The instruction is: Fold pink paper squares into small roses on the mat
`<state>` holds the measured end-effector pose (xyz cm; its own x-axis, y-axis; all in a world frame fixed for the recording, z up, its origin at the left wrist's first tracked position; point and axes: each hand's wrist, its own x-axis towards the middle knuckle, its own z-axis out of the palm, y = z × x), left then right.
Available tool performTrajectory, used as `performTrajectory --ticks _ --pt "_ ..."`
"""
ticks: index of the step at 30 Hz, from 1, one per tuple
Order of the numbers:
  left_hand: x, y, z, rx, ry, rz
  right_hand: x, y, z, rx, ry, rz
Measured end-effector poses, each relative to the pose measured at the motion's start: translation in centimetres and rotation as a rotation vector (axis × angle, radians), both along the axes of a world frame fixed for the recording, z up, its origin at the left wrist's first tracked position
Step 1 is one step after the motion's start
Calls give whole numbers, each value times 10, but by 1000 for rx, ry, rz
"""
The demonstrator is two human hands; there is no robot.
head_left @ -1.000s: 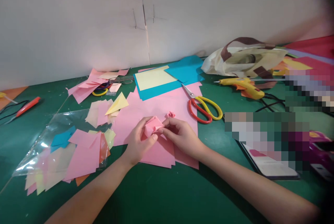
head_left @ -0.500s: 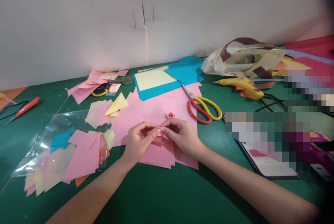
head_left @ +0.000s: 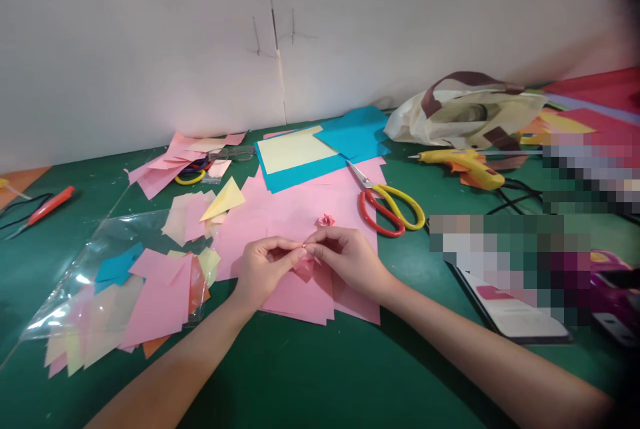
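Note:
Between my two hands is a small piece of folded pink paper [head_left: 305, 269], partly hidden by my fingers. My left hand [head_left: 270, 270] pinches it with thumb and forefinger from the left. From the right, my right hand [head_left: 345, 255] pinches the same piece, and the fingertips of both hands meet at its top. Just beyond my right hand lies a small folded pink paper flower [head_left: 327, 220]. Under both hands are stacked pink paper sheets [head_left: 300, 302]. Scissors [head_left: 380, 202] with one red and one yellow handle rest across the sheets' right edge, blades pointing away.
Blue sheets [head_left: 363, 132] and a cream sheet [head_left: 293, 151] lie behind. A clear plastic bag [head_left: 65, 295] with paper pieces is at left. A yellow glue gun [head_left: 465, 165], a cloth bag [head_left: 410, 119] and a partly blurred phone [head_left: 530, 322] are on the right.
My left fingers have shifted slightly around the pink paper, and more of its lower part shows beneath the fingertips. Both hands stay in nearly the same place.

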<state>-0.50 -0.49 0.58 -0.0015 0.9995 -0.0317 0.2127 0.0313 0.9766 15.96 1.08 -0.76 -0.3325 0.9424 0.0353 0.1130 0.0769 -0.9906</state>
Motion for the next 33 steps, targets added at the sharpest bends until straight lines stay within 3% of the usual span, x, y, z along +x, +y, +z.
performTrajectory --ticks 13,23,33 --pt "1 -1 3 -48 -9 -13 -3 -2 -3 24 63 -47" --pt "0 1 1 26 -9 -75 -4 -3 -4 56 0 3" --pt "-2 2 1 14 44 -32 -2 0 -6 12 47 67"
